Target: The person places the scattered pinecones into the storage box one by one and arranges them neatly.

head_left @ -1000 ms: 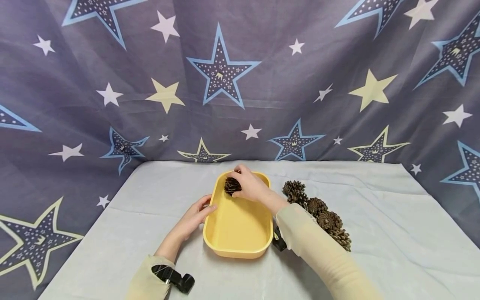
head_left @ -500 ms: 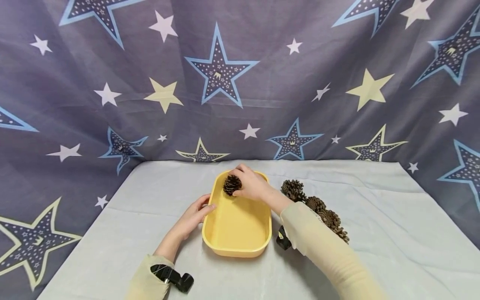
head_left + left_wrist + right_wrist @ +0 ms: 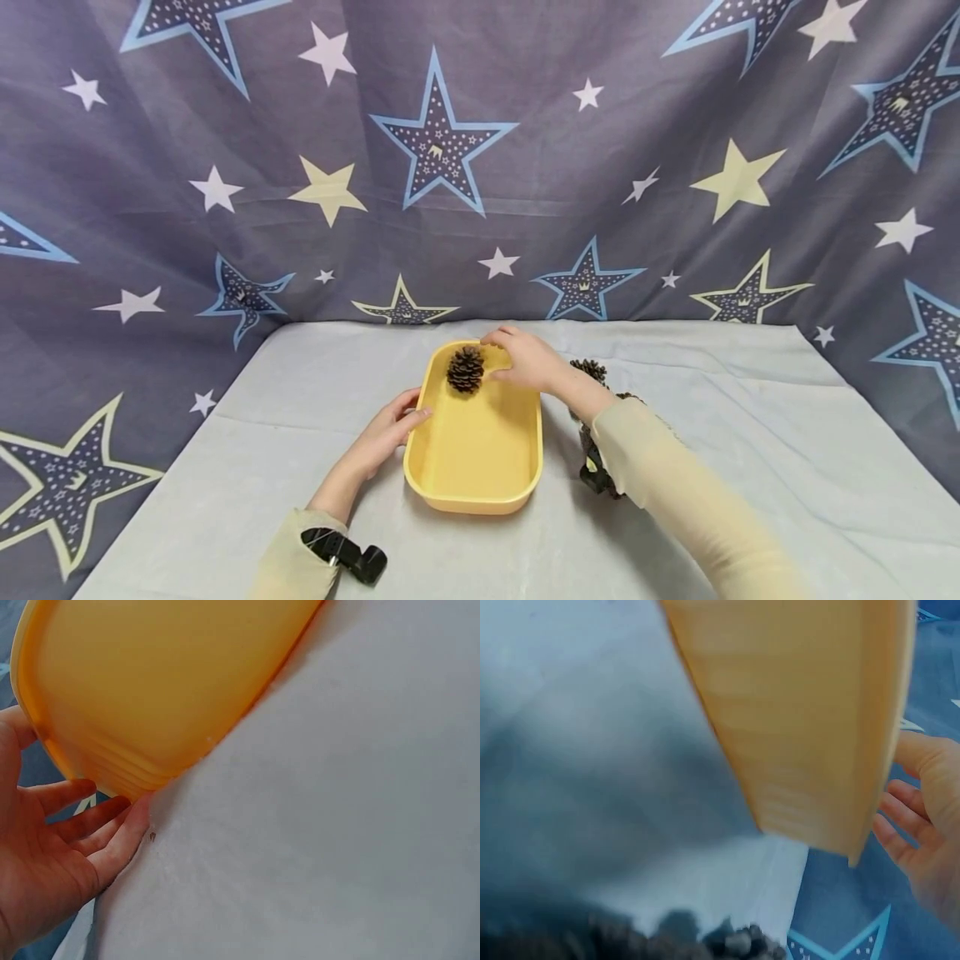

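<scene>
A yellow plastic tub [image 3: 472, 450] stands on the covered table. One brown pine cone [image 3: 466, 370] rests inside it, at the far left end. My left hand [image 3: 386, 433] holds the tub's left side, thumb over the rim and fingers against the outer wall; the left wrist view shows those fingers [image 3: 112, 825] touching the wall. My right hand [image 3: 528, 360] is over the tub's far right rim, fingers loosely bent and apart from the pine cone, holding nothing. In the right wrist view the right hand [image 3: 930, 810] is beside the tub's rim.
More pine cones [image 3: 590, 369] lie right of the tub, mostly hidden under the right forearm. Blurred pine cones [image 3: 742, 943] show low in the right wrist view. A light cloth [image 3: 247, 483] covers the table, and a star-patterned curtain [image 3: 487, 100] hangs behind.
My right hand has let go of the pine cone and moved right, away from it. The pine cone stays in the tub. The left hand keeps its place on the tub.
</scene>
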`<state>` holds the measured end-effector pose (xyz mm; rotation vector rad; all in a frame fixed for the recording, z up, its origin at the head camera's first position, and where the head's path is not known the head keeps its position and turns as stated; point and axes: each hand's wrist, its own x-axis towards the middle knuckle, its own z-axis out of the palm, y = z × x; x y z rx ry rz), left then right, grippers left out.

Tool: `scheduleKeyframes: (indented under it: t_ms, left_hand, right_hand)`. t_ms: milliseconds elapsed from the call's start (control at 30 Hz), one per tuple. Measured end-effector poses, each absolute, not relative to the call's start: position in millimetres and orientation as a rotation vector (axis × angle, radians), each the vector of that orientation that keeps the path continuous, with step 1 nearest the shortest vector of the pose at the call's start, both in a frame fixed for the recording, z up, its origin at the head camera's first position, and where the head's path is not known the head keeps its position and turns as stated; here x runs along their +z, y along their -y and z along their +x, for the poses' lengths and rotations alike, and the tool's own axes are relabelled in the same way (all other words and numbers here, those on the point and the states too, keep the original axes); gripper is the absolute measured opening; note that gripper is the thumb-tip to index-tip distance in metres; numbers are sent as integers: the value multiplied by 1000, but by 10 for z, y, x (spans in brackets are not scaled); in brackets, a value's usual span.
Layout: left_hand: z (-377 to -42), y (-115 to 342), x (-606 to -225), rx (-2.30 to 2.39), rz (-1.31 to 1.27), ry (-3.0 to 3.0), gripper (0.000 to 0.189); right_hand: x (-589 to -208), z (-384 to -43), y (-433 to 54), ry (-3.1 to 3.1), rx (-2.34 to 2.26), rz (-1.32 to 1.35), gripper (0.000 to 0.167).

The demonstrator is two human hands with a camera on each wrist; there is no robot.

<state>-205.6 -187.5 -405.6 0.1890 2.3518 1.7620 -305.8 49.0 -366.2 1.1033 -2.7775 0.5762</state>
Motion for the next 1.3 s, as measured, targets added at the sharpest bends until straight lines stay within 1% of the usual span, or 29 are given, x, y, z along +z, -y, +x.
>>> scheduleKeyframes:
  t_ms: [567,833,1300]
  left_hand:
    - [-2046,1884,-4053,1750,181,-2357,49]
    - [-2198,1947,-4314,1784,186,-2343,49]
    - [-2193,1944,-4310,1791,195,-2342,50]
  right_hand:
    - [-3537,-3062,-1017,2762,709,1006,49]
    - [-3449,-3048,-1220,2779,739,977,47]
    - [-3521,-3084,-1665,2927,695,845,50]
